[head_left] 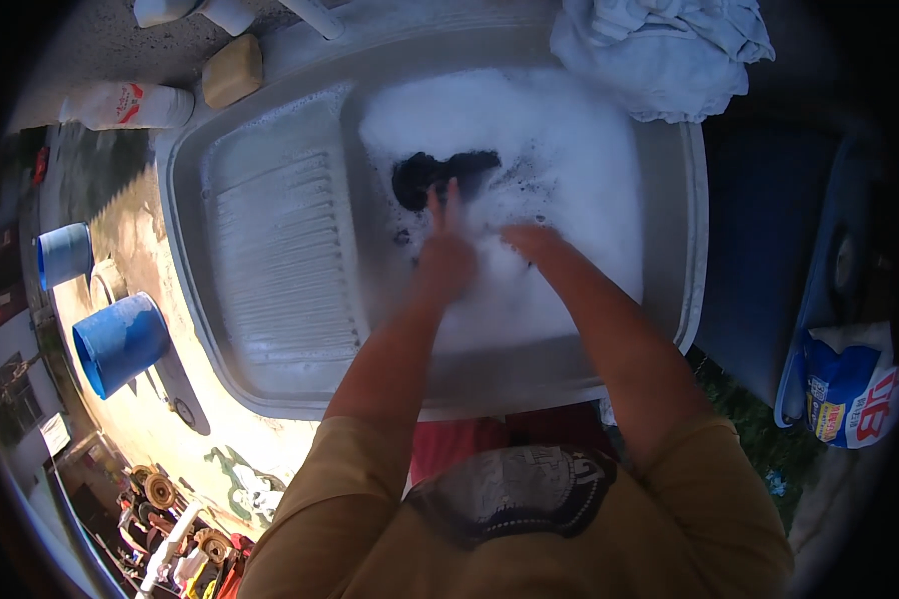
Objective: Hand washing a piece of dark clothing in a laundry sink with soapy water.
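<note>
A grey laundry sink (693, 262) spreads out before me, its right basin filled with white soap suds (592, 172). Over the suds is my left hand (449, 251), slightly blurred, two fingers stretched apart and nothing seen in them. Their tips reach the edge of a black patch (419, 180) amid the foam; whether it is wet cloth or dark water is unclear. My right hand (530, 241) dips into the foam to the right of my left, and its fingertips are hidden. A ribbed washboard (277, 254) forms the sink's left side.
White cloth (652, 60) is heaped on the far right rim. A yellowish soap block (232, 71) and a white container (131, 105) stand near the far left corner. At right are a dark blue bin (757, 247) and a detergent bag (852, 385). Blue barrels (120, 344) lie leftward.
</note>
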The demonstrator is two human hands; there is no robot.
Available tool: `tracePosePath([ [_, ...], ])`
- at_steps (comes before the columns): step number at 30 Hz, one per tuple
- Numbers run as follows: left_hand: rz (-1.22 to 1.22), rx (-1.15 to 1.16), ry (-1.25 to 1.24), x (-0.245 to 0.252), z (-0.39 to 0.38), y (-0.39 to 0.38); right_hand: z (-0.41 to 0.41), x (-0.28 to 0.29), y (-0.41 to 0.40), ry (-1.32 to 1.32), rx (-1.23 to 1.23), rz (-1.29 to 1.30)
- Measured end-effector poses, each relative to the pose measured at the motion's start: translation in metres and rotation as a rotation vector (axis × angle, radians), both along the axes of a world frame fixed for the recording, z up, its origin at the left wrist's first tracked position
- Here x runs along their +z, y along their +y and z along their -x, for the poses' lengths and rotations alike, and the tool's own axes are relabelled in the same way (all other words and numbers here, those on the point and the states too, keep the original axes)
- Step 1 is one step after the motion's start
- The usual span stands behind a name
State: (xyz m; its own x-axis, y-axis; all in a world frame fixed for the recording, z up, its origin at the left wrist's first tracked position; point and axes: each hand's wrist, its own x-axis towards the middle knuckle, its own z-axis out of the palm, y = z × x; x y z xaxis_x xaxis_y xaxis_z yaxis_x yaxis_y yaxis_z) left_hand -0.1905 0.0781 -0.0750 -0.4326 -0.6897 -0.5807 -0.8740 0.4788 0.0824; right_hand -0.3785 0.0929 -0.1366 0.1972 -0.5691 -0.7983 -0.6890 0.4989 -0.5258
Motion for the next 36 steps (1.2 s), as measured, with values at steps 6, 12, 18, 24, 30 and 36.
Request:
tracePosePath([
  [6,0.014,0.717,0.874,0.026,-0.054,0.018,-0.008,0.073,-0.003,0.346,0.050,0.853],
  [12,-1.109,1.662,1.296,0.047,-0.055,0.049,-0.069,0.089,0.021,0.089,0.019,0.628],
  [18,-1.292,1.507,1.699,0.025,-0.110,0.031,-0.115,0.240,0.031,-0.353,0.204,0.571],
  [24,-0.297,0.661,1.127,0.089,-0.086,0.022,-0.062,0.190,-0.004,-0.473,-0.385,0.525],
  [30,-1.332,1.499,1.850,0.101,-0.084,0.047,-0.075,0.170,0.023,-1.223,-0.963,-0.045],
  [36,-1.338,1.597,1.721,0.141,-0.080,0.054,-0.072,0.179,0.016,-0.928,-0.873,0.188],
])
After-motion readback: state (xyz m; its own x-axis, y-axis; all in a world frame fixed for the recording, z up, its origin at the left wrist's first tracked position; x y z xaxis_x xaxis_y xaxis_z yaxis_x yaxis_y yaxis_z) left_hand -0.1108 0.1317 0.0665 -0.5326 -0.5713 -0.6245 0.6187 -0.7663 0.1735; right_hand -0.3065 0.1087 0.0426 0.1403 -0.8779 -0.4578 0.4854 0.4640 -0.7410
